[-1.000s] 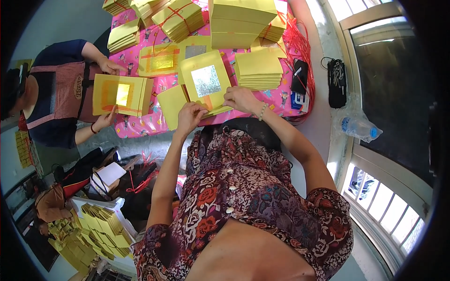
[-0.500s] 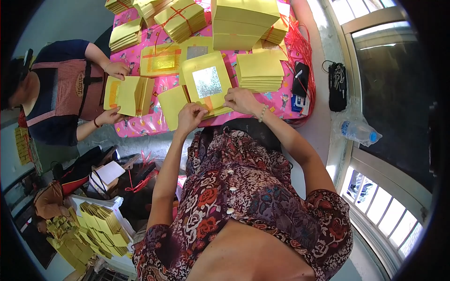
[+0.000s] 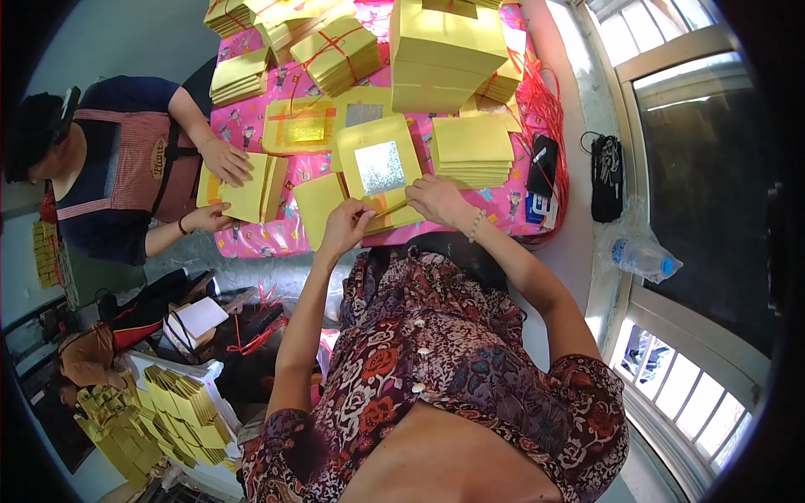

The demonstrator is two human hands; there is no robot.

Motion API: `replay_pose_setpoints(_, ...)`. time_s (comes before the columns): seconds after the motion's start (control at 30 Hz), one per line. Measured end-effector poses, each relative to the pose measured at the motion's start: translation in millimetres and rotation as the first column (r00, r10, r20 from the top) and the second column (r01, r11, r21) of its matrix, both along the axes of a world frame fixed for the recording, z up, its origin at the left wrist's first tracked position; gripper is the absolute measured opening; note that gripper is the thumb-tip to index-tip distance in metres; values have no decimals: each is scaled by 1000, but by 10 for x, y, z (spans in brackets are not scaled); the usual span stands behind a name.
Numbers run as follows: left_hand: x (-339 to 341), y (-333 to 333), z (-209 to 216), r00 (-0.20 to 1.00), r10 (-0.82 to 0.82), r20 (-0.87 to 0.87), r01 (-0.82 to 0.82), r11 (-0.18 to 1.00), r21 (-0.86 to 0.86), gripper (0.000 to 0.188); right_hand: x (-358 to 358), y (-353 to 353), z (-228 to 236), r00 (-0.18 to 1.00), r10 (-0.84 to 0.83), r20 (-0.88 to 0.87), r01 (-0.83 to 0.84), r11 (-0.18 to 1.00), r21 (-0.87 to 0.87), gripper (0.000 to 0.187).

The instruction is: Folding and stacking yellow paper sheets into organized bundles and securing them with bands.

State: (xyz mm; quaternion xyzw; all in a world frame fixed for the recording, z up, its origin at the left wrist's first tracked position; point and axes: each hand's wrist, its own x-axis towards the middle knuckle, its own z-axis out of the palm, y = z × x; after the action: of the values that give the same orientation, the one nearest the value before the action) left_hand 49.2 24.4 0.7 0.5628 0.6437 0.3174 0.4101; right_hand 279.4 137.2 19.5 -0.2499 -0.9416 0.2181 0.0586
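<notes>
A yellow paper sheet [image 3: 371, 134] with a silver foil square [image 3: 379, 168] lies at the near edge of the table. My left hand [image 3: 345, 225] pinches the near left part of its edge between thumb and fingers. At the near right corner, my right hand [image 3: 438, 201] has its fingers closed on the same edge, which looks turned up in a narrow fold. More yellow paper lies under it, and another yellow sheet [image 3: 317, 201] sticks out to the left. To the right is a stack of folded yellow paper [image 3: 472, 152].
Across the table, a person [image 3: 126, 168] handles a yellow paper stack [image 3: 246, 199]. Tied yellow bundles [image 3: 340, 52] and a tall yellow stack [image 3: 444, 63] stand at the back. Red strings [image 3: 545, 105], a phone [image 3: 542, 165] and a plastic bottle [image 3: 644, 254] are on the right.
The sheet's near edge is now folded up between my hands, covering part of the orange strip. The other person's far hand has moved onto the top of their stack. The view has shifted slightly.
</notes>
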Motion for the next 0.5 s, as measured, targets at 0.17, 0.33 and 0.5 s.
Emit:
replay_pose_setpoints(0.17, -147, 135, 128, 998, 61, -35, -51, 974, 222, 38, -154, 322, 240, 994, -94, 54, 101, 984, -145, 20)
replay_pose_setpoints(0.33, -313, 417, -146, 975, 200, 99, -218, 945, 243, 32, -295, 624, 290, 973, -212, -89, 196, 967, -165, 25)
replay_pose_setpoints(0.5, -380, 674, -320, 952, 254, 173, -265, 963, 42, 25, -484, 690, 43, 613, -563, -554, 354, 823, -445, 39)
